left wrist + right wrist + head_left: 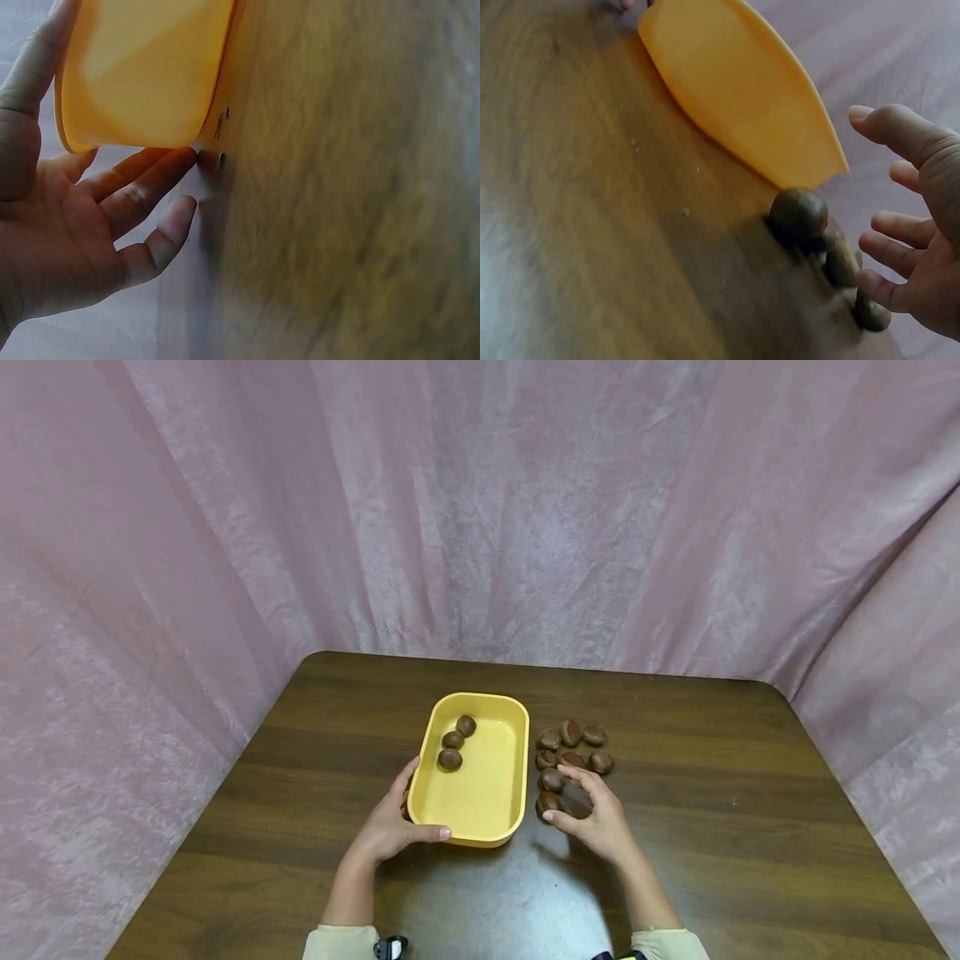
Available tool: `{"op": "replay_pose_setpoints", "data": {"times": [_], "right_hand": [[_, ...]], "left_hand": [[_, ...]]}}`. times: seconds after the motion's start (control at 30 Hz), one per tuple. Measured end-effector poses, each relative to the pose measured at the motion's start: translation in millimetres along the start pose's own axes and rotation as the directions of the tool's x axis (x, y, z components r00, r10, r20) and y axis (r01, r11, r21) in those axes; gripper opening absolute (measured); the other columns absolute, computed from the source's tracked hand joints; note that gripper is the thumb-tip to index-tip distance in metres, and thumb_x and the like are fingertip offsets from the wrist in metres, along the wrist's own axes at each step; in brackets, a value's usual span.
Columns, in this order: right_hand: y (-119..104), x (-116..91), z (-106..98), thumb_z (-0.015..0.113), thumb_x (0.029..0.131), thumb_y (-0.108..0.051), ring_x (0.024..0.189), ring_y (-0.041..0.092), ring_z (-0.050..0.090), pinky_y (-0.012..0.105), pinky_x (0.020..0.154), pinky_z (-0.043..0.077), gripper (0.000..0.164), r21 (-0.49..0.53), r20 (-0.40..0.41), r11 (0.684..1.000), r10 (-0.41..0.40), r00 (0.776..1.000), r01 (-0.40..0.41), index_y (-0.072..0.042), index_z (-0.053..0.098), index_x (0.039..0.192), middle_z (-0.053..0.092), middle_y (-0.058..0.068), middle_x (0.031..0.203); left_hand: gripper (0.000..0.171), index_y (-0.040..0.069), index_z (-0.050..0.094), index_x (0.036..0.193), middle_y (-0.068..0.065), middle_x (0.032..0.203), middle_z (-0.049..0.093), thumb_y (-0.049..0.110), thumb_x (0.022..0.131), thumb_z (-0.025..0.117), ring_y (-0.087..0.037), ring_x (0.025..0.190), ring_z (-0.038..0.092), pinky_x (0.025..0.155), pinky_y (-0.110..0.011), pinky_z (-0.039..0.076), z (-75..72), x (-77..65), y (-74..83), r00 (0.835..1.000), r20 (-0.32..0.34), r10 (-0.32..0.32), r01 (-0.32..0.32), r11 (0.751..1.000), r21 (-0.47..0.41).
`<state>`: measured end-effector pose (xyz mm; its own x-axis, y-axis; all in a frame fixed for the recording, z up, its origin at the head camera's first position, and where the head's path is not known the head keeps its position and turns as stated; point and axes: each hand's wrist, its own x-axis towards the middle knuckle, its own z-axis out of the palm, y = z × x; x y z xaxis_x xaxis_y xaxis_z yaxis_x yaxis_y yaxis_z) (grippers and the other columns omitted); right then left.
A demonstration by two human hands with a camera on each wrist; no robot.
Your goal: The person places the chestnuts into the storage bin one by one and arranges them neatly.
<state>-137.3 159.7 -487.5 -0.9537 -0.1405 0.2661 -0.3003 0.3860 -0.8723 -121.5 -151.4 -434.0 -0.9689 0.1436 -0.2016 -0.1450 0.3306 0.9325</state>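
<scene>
A yellow rectangular tray (pixel 480 793) sits on the table with three chestnuts (pixel 450 759) in its left part. My left hand (pixel 392 825) holds the tray at its near left corner, thumb over the near rim and fingers along the outer left side. Just right of the tray lies a group of several chestnuts (pixel 572 732) on the wood. Over the near end of that group hovers my right hand (pixel 597 822), thumb and fingers spread apart with nothing held. In the right wrist view, a chestnut (pixel 799 214) lies between the tray and the fingers.
Brown wooden table (pixel 705 810) under everything, its far edge meeting a pink velvet curtain (pixel 525 527) that also hangs at both sides. A small brown sliver shows between the left hand and the tray wall; its kind is unclear.
</scene>
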Motion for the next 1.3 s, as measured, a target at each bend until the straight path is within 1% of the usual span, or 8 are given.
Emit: {"op": "replay_pose_setpoints", "data": {"times": [0.27, 0.4, 0.53, 0.67, 0.8, 0.93, 1.17, 1.3], "right_hand": [[13.9, -13.6, 0.0, 0.083, 0.071, -0.019, 0.127, 0.038, 0.031, 0.058, 0.096, 0.026, 0.090, 0.066, -0.016, 0.984, 0.170, 0.985, -0.168, -0.008, 0.031, 0.143, 0.032, 0.021, 0.142], [16.6, -15.7, 11.1, 0.085, 0.067, -0.024, 0.128, 0.039, 0.029, 0.060, 0.099, 0.020, 0.097, 0.058, -0.038, 0.981, 0.188, 0.981, -0.186, -0.010, 0.029, 0.145, 0.036, 0.024, 0.139], [19.3, -13.3, 22.1, 0.086, 0.065, -0.024, 0.115, 0.037, 0.040, 0.057, 0.094, 0.025, 0.085, -0.097, -0.080, 0.985, 0.134, 0.988, -0.142, -0.009, 0.044, 0.137, 0.052, 0.019, 0.124], [23.7, -10.6, 28.1, 0.086, 0.064, -0.018, 0.104, 0.034, 0.045, 0.052, 0.085, 0.027, 0.064, -0.260, -0.117, 0.961, 0.067, 0.991, -0.095, -0.009, 0.060, 0.122, 0.060, 0.013, 0.111], [26.7, -9.8, 29.3, 0.084, 0.066, -0.012, 0.101, 0.034, 0.046, 0.051, 0.083, 0.027, 0.050, -0.300, -0.124, 0.949, 0.056, 0.991, -0.091, -0.009, 0.066, 0.113, 0.062, 0.011, 0.105], [25.3, -8.8, 27.5, 0.083, 0.068, -0.009, 0.098, 0.032, 0.047, 0.051, 0.085, 0.029, 0.045, -0.281, -0.110, 0.955, 0.069, 0.992, -0.097, -0.007, 0.066, 0.110, 0.063, 0.009, 0.101], [10.3, -5.9, 16.6, 0.079, 0.070, -0.001, 0.086, 0.022, 0.053, 0.038, 0.075, 0.044, 0.043, -0.141, -0.101, 0.975, 0.156, 0.983, -0.170, -0.006, 0.066, 0.111, 0.061, 0.006, 0.098], [-6.6, 5.6, 10.1, 0.072, 0.071, 0.006, 0.081, 0.019, 0.054, 0.031, 0.069, 0.047, 0.043, -0.051, -0.079, 0.987, 0.150, 0.985, -0.155, -0.004, 0.064, 0.112, 0.058, 0.006, 0.096]], "left_hand": [[0.114, 0.011, 0.016, 0.149, -0.024, 0.127, 0.048, 0.013, 0.061, 0.089, -0.035, 0.104, 0.053, 0.087, -0.044, 0.040, -0.5, 2.5, -4.1, 1.000, 0.012, 0.013, -0.013, 1.000, -0.014], [0.114, 0.011, 0.014, 0.149, -0.025, 0.124, 0.049, 0.010, 0.062, 0.088, -0.036, 0.102, 0.054, 0.085, -0.043, 0.041, -2.2, 3.5, -5.5, 1.000, 0.022, 0.015, -0.015, 0.999, -0.034], [0.114, 0.011, 0.013, 0.150, -0.025, 0.118, 0.053, 0.009, 0.063, 0.087, -0.036, 0.098, 0.056, 0.080, -0.037, 0.044, -2.9, 3.0, -4.6, 0.999, 0.036, 0.015, -0.013, 0.998, -0.056], [0.115, 0.011, 0.013, 0.150, -0.024, 0.115, 0.054, 0.010, 0.063, 0.087, -0.036, 0.096, 0.057, 0.079, -0.036, 0.044, -2.2, 3.1, -5.4, 0.999, 0.041, 0.007, -0.005, 0.999, -0.051], [0.116, 0.015, 0.014, 0.150, -0.022, 0.115, 0.054, 0.012, 0.061, 0.088, -0.033, 0.095, 0.058, 0.081, -0.039, 0.043, -0.7, 9.3, -16.1, 1.000, 0.026, -0.004, 0.005, 0.999, -0.040], [0.117, 0.024, 0.016, 0.149, -0.017, 0.116, 0.056, 0.016, 0.058, 0.090, -0.028, 0.094, 0.058, 0.083, -0.040, 0.042, 0.6, 17.3, -33.3, 1.000, 0.000, 0.002, -0.002, 1.000, -0.029], [0.117, 0.024, 0.017, 0.149, -0.017, 0.119, 0.054, 0.018, 0.058, 0.090, -0.027, 0.097, 0.057, 0.087, -0.043, 0.040, 1.7, 17.0, -35.8, 1.000, -0.004, -0.003, 0.003, 1.000, -0.025], [0.117, 0.022, 0.016, 0.149, -0.018, 0.119, 0.054, 0.015, 0.059, 0.090, -0.028, 0.098, 0.057, 0.086, -0.042, 0.040, 1.4, 19.8, -37.9, 1.000, -0.005, 0.013, -0.014, 0.999, -0.039]]}}
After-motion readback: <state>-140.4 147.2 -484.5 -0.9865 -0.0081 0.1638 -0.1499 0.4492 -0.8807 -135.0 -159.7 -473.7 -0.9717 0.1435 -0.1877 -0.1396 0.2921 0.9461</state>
